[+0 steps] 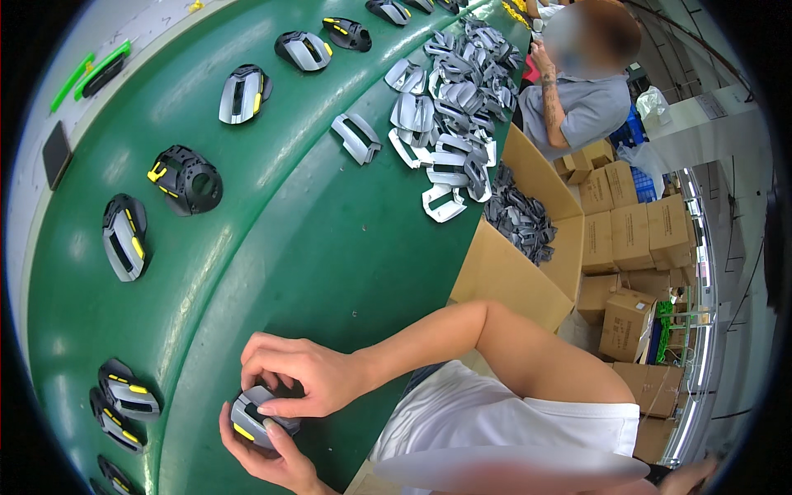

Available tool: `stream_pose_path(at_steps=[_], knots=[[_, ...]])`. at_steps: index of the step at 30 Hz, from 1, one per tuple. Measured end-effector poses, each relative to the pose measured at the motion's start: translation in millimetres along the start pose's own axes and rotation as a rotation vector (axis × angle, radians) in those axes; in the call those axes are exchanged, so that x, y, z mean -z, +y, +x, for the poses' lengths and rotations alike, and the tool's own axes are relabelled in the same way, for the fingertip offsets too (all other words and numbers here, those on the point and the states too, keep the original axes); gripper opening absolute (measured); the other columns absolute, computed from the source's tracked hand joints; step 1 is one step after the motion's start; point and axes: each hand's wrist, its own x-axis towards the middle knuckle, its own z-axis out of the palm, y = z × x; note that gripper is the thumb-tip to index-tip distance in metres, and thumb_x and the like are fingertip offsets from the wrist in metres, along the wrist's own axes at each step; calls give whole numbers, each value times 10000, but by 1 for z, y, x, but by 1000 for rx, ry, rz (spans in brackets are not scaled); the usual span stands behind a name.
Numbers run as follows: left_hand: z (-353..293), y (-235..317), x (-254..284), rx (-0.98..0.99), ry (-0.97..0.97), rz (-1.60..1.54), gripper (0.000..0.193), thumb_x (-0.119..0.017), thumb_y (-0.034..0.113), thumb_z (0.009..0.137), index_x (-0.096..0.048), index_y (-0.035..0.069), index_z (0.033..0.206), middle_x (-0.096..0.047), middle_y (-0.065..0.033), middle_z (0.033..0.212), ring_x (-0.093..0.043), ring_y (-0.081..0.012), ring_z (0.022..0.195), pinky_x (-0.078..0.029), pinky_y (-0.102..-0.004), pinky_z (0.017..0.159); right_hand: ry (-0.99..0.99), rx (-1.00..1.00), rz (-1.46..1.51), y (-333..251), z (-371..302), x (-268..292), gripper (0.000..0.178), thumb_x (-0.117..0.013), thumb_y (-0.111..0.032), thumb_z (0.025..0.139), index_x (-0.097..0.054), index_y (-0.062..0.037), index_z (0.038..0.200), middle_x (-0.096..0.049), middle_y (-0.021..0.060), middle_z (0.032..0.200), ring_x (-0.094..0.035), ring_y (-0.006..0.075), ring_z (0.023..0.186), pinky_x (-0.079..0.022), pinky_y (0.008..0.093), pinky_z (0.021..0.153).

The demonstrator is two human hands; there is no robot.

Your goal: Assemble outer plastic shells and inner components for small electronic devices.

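Note:
A grey and black computer mouse shell [248,417] with a yellow side strip is held between my two hands, low over the green work surface. My left hand [268,458] grips it from the near side, fingers along its outer edge and thumb on top. From above, my right hand [307,373] closes on it with bent fingers, its thumb pressed onto the top shell. My fingers cover part of the shell.
Mouse shells [124,238] stand spaced along the green conveyor belt [206,157]. Loose grey shell parts [462,91] are heaped at the far right. An open carton [511,272] holds dark parts [520,216]. Another person [577,107] sits beyond; stacked cartons [631,235] stand at right.

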Motion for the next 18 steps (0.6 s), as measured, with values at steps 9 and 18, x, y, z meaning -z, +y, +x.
stream_pose_path(at_steps=[9,18], knots=[[11,-35,-5,89,11,-325,551,-466,247,909,-308,-56,1342,-451,-185,1249,-486,-274,1126,-417,-377,926,70,21,-113,10,2,-7,605,-686,-322,776,-404,-8,1208,-567,177,1036,-592,333,895,-485,390,718],[20,-16,-13,138,80,-449,500,-410,323,941,-365,-28,1294,-463,-166,1218,-476,-272,1130,-394,-394,938,-32,14,-162,4,4,-4,780,-747,-277,651,-347,-29,1273,-625,174,894,-615,367,759,-498,412,658]])
